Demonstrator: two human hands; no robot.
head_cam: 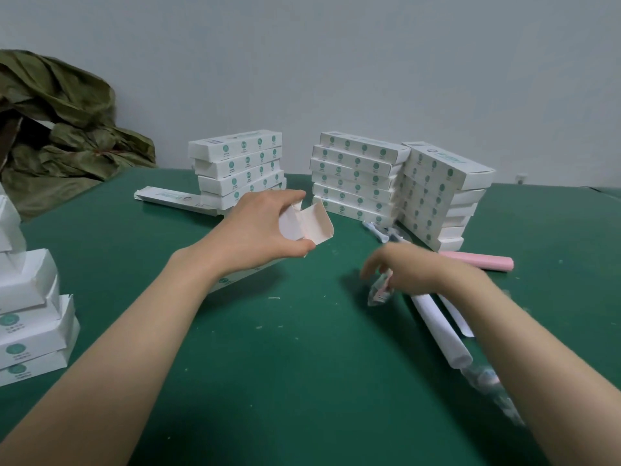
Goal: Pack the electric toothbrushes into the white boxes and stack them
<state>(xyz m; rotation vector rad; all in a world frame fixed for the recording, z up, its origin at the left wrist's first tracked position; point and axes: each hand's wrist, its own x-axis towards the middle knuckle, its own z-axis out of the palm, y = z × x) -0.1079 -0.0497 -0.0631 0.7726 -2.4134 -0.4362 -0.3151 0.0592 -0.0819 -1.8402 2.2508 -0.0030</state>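
Observation:
My left hand (258,227) grips a white box (307,225) by its open end, flaps spread toward the right; the box's body runs back under my wrist. My right hand (416,269) is blurred, its fingers curled around a small clear-wrapped brush head (379,290) just above the green table (285,348). A white toothbrush handle (440,327) lies under my right forearm. A pink toothbrush handle (480,260) lies beyond my right hand. More wrapped brush heads (383,232) lie by the stacks.
Three stacks of packed white boxes stand at the back: one left (238,166), one middle (353,176), one right (440,196). A flat box (174,198) lies beside the left stack. More boxes (30,317) pile at the left edge. Green cloth (60,129) lies back left.

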